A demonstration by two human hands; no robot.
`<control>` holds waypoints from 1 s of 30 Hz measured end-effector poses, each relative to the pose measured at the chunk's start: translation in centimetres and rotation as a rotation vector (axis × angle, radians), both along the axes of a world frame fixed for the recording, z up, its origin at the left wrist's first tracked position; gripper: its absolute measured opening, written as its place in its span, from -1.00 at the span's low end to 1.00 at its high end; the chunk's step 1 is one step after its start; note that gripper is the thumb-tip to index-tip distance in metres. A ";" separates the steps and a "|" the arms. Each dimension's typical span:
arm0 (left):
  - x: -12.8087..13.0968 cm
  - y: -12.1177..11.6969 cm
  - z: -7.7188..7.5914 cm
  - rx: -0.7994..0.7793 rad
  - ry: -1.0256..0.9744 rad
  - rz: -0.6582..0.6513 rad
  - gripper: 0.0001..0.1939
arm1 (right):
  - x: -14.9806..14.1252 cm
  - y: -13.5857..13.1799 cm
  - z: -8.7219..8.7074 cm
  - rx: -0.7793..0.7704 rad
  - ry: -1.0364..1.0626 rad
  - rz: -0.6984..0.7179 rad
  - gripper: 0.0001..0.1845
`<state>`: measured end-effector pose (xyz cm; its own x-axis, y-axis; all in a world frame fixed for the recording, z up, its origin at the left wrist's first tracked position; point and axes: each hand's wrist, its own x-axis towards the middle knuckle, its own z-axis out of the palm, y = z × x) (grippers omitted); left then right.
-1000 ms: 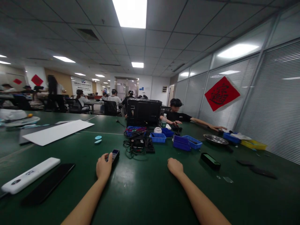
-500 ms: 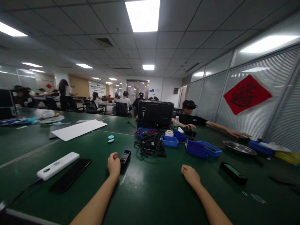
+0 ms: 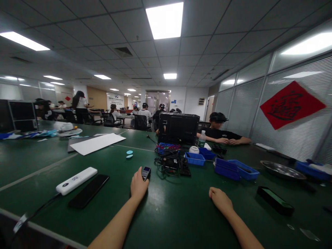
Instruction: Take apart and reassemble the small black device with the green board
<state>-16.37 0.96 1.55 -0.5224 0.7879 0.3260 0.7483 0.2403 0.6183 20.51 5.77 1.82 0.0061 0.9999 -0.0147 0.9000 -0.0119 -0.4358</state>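
My left hand (image 3: 139,184) is closed around a small dark handheld device (image 3: 146,172) with a little screen, which stands on the green table (image 3: 166,214). The hand covers the device's near and left side; the screen end shows past my fingers. Resting on the table to the right, my right hand (image 3: 220,200) is curled into a loose fist, with nothing visible in it. Left of my left hand lie a black phone-like slab (image 3: 89,191) and a white power strip-like bar (image 3: 77,181) with a cable. Two light blue pieces (image 3: 129,152) lie beyond it.
Ahead are a tangle of black cables (image 3: 162,173), blue bins (image 3: 195,159), a white ball (image 3: 194,149), a bottle (image 3: 202,138) and a black case (image 3: 178,128). A metal dish (image 3: 282,170) and black box (image 3: 275,200) lie right. A co-worker (image 3: 220,131) sits across.
My left hand has moved from beside the device to close over it. The view has shifted slightly left. The co-worker's outstretched arm has drawn back, bringing the hands together.
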 end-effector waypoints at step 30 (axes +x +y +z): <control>-0.6 -0.1 0.6 -0.100 -0.142 0.020 -0.23 | 0.0 0.1 -0.1 -0.008 -0.005 -0.005 -0.72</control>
